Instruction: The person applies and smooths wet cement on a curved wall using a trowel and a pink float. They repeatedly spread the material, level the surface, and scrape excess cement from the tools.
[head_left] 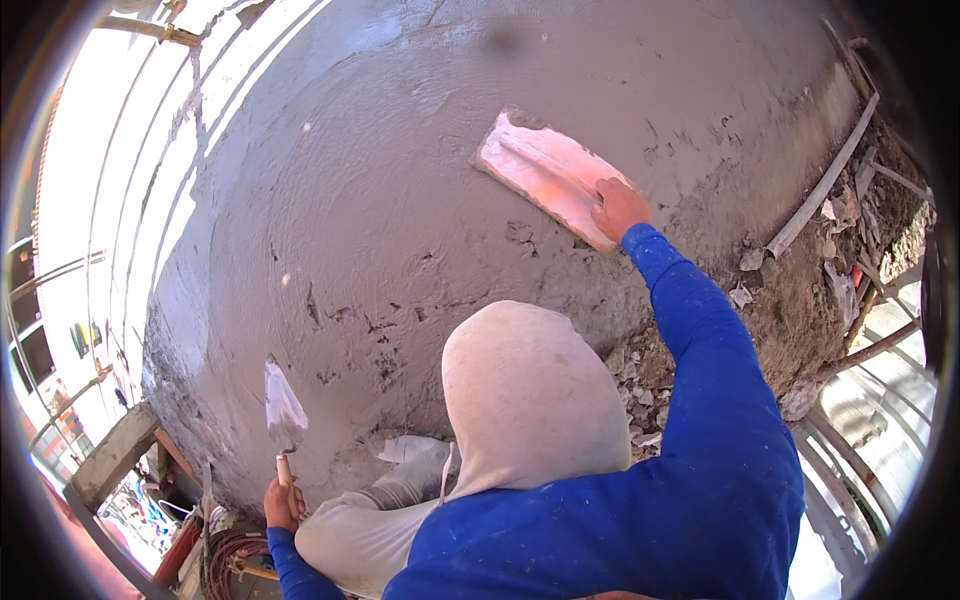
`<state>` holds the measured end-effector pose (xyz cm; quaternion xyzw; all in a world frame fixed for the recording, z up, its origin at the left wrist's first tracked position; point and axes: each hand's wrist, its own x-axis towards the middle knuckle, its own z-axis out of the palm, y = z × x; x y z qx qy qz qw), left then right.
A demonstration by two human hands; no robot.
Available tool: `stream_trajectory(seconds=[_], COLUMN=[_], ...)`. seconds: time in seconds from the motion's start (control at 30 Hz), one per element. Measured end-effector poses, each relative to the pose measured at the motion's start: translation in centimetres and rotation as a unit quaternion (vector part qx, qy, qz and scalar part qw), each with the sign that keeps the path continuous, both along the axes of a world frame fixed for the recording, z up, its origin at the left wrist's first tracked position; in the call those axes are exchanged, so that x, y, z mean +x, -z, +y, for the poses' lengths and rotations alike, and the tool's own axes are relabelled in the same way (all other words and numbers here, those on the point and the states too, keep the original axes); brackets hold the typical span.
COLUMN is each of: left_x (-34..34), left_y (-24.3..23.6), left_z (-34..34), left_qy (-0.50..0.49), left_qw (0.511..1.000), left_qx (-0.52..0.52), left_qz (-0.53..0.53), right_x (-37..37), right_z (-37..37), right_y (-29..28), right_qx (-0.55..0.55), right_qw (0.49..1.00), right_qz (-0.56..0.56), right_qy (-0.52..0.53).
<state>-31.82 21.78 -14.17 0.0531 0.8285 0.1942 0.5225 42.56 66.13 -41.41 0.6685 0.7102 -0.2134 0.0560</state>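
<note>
A broad surface of wet grey mortar [380, 230] fills the middle of the head view. My right hand [620, 208], at the end of an outstretched blue sleeve, is closed on a pinkish plastering float [545, 170]. The float is long, with a raised ridge, and lies at a slant over the mortar; grey mortar covers part of its far end. Low on the left, my left hand [284, 503] grips the wooden handle of a pointed trowel [285, 405]. Its metal blade points away from me and carries some grey smears. Whether the blade touches the mortar I cannot tell.
My bent, pale-trousered knee [540, 400] rises near the middle. Rough soil and rubble [640, 400] border the mortar at right, with a wooden strip [825, 180] beyond. Poles [55, 275] stand at left; a coil of reddish cable [228, 565] lies below.
</note>
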Motion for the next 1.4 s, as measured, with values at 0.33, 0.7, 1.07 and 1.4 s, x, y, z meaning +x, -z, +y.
stream_trajectory(seconds=[0.33,0.7,1.07,1.4], left_x=[0.5,1.7,0.9,6.5], left_y=[-0.8,-1.4,-2.4,-3.8], left_z=[1.5,-0.1,0.3,-5.0], left_qy=[0.009,-0.006,0.016,-0.112], left_qw=[0.999,1.0,0.999,0.991], left_qx=[-0.042,-0.006,0.031,0.071], left_qz=[0.011,0.0,0.001,-0.005], right_x=[-0.1,-8.1,-26.0,-23.8], right_z=[-13.0,-6.0,-2.8,-0.1], right_y=[2.1,6.7,0.4,-20.7], right_qx=[0.017,0.043,-0.091,-0.043], right_qw=[0.976,0.967,0.941,0.967], right_qz=[0.119,0.197,0.236,0.162], right_qy=[0.182,0.155,-0.224,-0.193])
